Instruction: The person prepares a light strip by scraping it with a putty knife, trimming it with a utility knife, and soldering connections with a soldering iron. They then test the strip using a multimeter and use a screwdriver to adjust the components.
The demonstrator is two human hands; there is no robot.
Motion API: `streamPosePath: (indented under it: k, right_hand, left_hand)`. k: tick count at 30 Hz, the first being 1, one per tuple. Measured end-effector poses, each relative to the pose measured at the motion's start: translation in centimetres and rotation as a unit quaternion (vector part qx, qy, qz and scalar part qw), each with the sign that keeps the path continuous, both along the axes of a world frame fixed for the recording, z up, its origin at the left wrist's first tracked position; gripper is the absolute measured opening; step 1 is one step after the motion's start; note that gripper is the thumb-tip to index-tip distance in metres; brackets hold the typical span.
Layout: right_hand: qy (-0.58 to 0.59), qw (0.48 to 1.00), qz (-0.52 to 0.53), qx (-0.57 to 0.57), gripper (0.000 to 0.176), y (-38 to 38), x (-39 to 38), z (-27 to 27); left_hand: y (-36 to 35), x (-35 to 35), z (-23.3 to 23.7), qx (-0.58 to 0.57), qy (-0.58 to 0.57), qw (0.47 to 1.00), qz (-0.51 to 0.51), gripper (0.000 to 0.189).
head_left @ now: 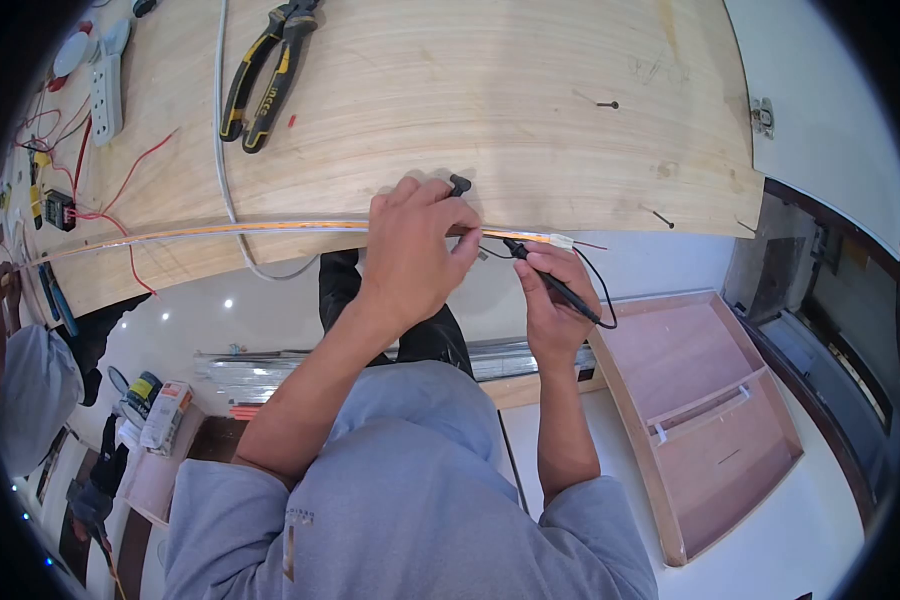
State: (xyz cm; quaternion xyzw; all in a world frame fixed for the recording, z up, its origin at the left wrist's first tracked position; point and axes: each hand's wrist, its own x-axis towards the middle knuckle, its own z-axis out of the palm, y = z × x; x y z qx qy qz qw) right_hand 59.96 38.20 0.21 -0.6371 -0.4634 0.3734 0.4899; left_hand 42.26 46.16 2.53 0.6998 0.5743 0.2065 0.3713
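Note:
A long thin LED strip [300, 228] with an orange-lit face runs along the near edge of the wooden board, with a short red wire at its right end. My left hand [410, 240] is closed over the strip, fingers bent and pinching. A small black piece [459, 185] sticks out past those fingers; whether they hold it too is hidden. Below the strip's right end, my right hand [558, 290] grips a black test probe [570, 296], its tip pointing left, close to the strip. A black cable [610, 305] loops from the probe's back end.
On the board [530, 130] lie pliers [268, 80], a grey cable [220, 120], loose screws [610, 104], a power strip [107, 95] and red wires [135, 170]. Another person's hand [8, 285] is at the strip's far left. A wooden tray [660, 490] stands at right.

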Motion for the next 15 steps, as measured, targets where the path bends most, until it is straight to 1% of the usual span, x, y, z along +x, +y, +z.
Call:
streamPosePath:
  k: [4,6,7,10,13,14,15]
  right_hand:
    - [0.026,1.000,-0.003,-0.011,0.024,0.4,-0.1,0.7]
    - [0.064,0.997,-0.022,-0.022,0.024,0.5,-0.4,0.8]
    - [0.084,0.996,-0.031,-0.028,0.023,0.6,-0.5,0.9]
    - [-0.046,0.999,0.025,0.000,0.024,0.3,0.7,1.9]
    - [0.070,0.997,-0.031,-0.028,0.021,0.5,0.4,4.4]
    - [0.068,0.997,-0.022,-0.035,0.020,0.8,0.3,4.7]
    - [0.040,0.999,0.000,-0.035,0.020,1.2,0.3,4.6]
  left_hand:
    - [1.0,-0.6,0.1,-0.070,-0.018,0.997,-0.026,0.006]
    - [1.4,-0.4,0.2,-0.112,-0.015,0.993,-0.028,0.006]
    - [1.5,-0.3,0.3,-0.114,-0.010,0.993,-0.020,0.005]
    - [1.5,0.2,0.7,-0.107,0.011,0.994,-0.001,0.005]
    - [1.0,0.6,0.6,-0.074,0.031,0.997,0.008,0.007]
    - [0.9,0.6,0.5,-0.068,0.030,0.997,0.009,0.008]
    - [0.9,0.7,0.5,-0.062,0.029,0.998,0.008,0.009]
